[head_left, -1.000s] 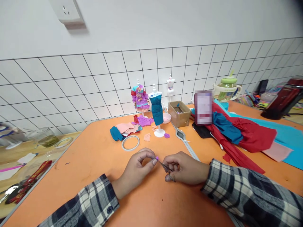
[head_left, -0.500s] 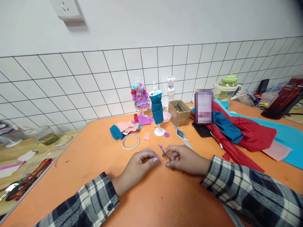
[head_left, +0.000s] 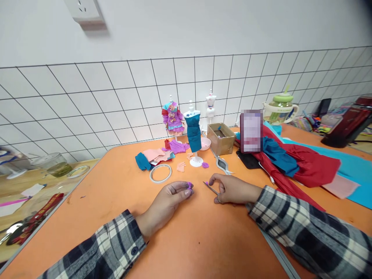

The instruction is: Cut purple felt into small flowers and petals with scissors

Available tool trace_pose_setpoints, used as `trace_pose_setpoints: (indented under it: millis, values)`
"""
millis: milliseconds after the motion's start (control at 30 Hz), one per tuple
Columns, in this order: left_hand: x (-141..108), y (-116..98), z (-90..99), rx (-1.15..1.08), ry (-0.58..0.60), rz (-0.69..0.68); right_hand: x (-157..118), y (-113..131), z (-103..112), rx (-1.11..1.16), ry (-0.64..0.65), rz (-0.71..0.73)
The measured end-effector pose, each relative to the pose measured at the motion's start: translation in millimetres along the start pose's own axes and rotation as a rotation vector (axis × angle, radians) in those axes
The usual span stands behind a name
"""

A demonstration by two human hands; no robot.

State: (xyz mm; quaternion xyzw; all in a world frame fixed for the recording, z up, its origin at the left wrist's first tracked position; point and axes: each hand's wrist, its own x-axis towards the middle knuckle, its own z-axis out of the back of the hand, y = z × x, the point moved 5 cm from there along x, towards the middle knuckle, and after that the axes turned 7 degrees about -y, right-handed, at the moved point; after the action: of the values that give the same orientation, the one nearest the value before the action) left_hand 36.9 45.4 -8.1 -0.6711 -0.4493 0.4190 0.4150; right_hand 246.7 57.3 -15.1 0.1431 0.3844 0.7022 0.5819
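Observation:
Between thumb and fingers, my left hand (head_left: 170, 199) pinches a small purple crepe-paper piece (head_left: 190, 186), gathered at its middle like a bow. My right hand (head_left: 234, 188) is closed on a small pair of scissors (head_left: 212, 188), the blades pointing left toward the purple piece but apart from it. A tiny purple scrap (head_left: 207, 183) shows beside the blade tips. Behind the hands stands a mini dress form in a teal wrap (head_left: 193, 133). A crumpled purple bit (head_left: 205, 165) lies by its base.
A tape roll (head_left: 161, 173) and peach scraps (head_left: 181, 167) lie beyond my left hand. Farther back are a dressed purple mannequin (head_left: 176, 120), a bare white one (head_left: 210, 104) and a cardboard box (head_left: 221, 140). A phone (head_left: 250, 131) and red cloth-like paper (head_left: 312, 162) occupy the right.
My right hand with the scissors has moved right, away from my left hand. The purple piece in my left hand now shows more, tilted upright.

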Motion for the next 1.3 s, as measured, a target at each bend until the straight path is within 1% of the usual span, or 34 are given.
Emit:
trace_pose_setpoints:
  millis: [67, 100, 133, 167, 233, 267, 300, 367, 433, 500, 567, 633, 733, 800, 900, 967, 1033, 1133, 1300]
  values:
    - [0.6, 1.7, -0.6, -0.023, 0.014, 0.018, -1.0, -3.4, -1.8, 0.151, 0.105, -0.051]
    - [0.8, 2.1, -0.7, -0.031, 0.017, 0.023, -1.4, -3.1, -1.2, 0.173, 0.115, -0.049]
    - [0.8, 2.3, -0.8, -0.037, 0.016, 0.024, -1.3, -1.2, 0.8, 0.157, 0.08, -0.021]
    - [0.6, 2.3, -0.9, -0.039, 0.013, 0.023, -1.0, 2.5, 3.4, 0.117, 0.008, 0.025]
    - [-0.2, 2.2, -1.3, -0.027, 0.003, 0.008, -2.0, 14.6, 6.4, 0.047, -0.176, 0.145]
    - [-0.7, 2.4, -1.9, -0.01, 0.001, -0.005, -3.5, 21.8, 5.1, 0.051, -0.246, 0.204]
    - [-1.2, 2.8, -2.6, 0.012, 0.003, -0.021, -5.2, 28.4, 1.3, 0.091, -0.277, 0.248]
    - [-2.3, 4.5, -4.9, 0.062, 0.027, -0.049, -8.1, 38.5, -10.0, 0.25, -0.262, 0.284]
    - [-3.2, 6.2, -7.1, 0.112, 0.064, -0.075, -10.8, 44.1, -19.3, 0.44, -0.246, 0.273]
    - [-3.8, 7.0, -8.1, 0.159, 0.094, -0.1, -12.7, 45.5, -25.4, 0.606, -0.232, 0.222]
    - [-4.3, 6.7, -8.2, 0.204, 0.109, -0.128, -13.7, 44.9, -28.4, 0.716, -0.222, 0.158]
    - [-4.9, 5.8, -8.1, 0.256, 0.115, -0.157, -14.4, 44.3, -28.5, 0.765, -0.222, 0.106]
    - [-5.0, 3.5, -6.6, 0.396, 0.092, -0.217, -14.9, 44.2, -26.1, 0.773, -0.224, 0.071]
    - [-3.6, -0.7, -3.9, 0.549, 0.047, -0.295, -14.7, 44.5, -24.7, 0.764, -0.217, 0.086]
    - [-0.3, -11.3, -0.7, 0.802, -0.008, -0.448, -13.4, 43.4, -25.4, 0.728, -0.206, 0.124]
    - [2.2, -16.0, 0.5, 0.875, -0.017, -0.481, -12.2, 41.9, -28.1, 0.698, -0.196, 0.128]
    - [3.9, -15.6, -0.5, 0.833, 0.02, -0.435, -11.5, 40.9, -30.5, 0.667, -0.202, 0.124]
    - [2.3, -9.4, -7.4, 0.735, 0.106, -0.37, -12.5, 41.9, -31.1, 0.597, -0.238, 0.128]
    - [-2.5, -4.8, -12.3, 0.653, 0.153, -0.388, -15.9, 45.7, -26.0, 0.48, -0.282, 0.186]
